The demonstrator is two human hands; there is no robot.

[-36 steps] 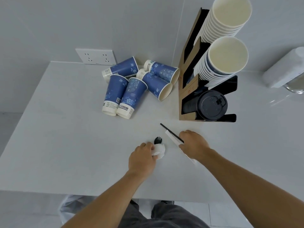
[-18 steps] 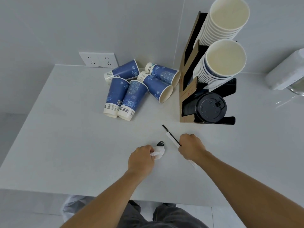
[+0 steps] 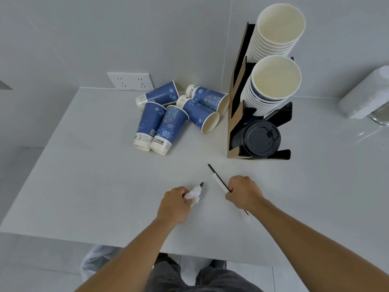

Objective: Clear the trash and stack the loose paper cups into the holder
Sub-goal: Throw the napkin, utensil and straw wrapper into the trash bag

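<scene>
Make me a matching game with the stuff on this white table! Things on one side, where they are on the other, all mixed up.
Things:
1. crumpled white napkin
2. thin black straw with its white paper wrapper
3. blue flowered paper cups
4. black plastic lids

Places:
A. bottom slot of the cardboard cup holder
B. lying loose near the wall socket
C. in the left hand
D. in the right hand

Pairs: 1-C, 2-D, 3-B, 4-A
</scene>
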